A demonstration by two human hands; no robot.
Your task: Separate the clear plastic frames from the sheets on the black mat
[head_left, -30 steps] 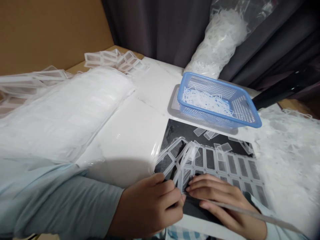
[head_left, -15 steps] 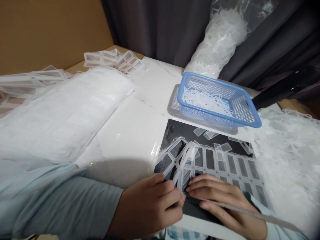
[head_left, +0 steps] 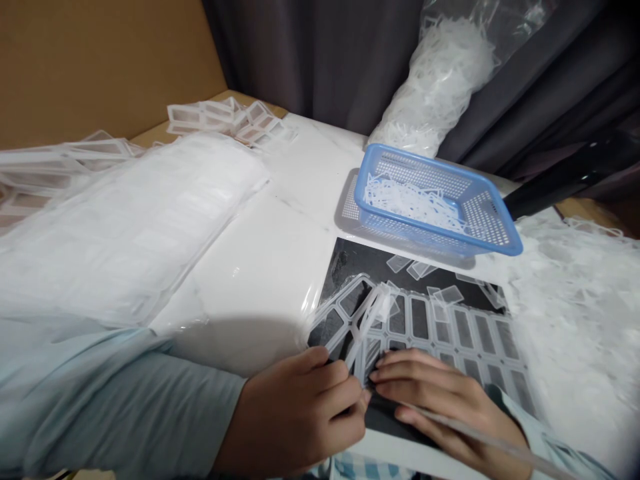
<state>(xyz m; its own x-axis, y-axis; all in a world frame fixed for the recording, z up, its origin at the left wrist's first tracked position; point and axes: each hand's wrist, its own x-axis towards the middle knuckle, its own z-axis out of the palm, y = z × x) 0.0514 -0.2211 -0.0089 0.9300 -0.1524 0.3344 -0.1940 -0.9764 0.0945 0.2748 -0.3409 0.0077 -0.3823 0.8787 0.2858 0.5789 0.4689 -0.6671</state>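
Observation:
My left hand point(head_left: 295, 417) curls on the near edge of a clear plastic lattice point(head_left: 450, 327) and pinches it, where a folded-up part stands raised point(head_left: 370, 320). The lattice lies on a black mat point(head_left: 357, 257). My right hand point(head_left: 435, 393) rests beside the left, fingertips at the lattice, with a thin clear plastic strip point(head_left: 480, 440) running from under its fingers towards the lower right. Several loose clear plastic pieces point(head_left: 449, 295) lie on the mat beyond the lattice.
A blue mesh basket point(head_left: 430, 230) of plastic scraps stands on a grey mesh mat behind the black mat. A bagged white stack point(head_left: 135, 227) lies left, a scrap heap point(head_left: 575, 313) right, and a black handle point(head_left: 565, 180) projects at the right.
My right hand has shifted slightly left and down, and the clear strip now runs lower. My left hand and the lattice look unchanged.

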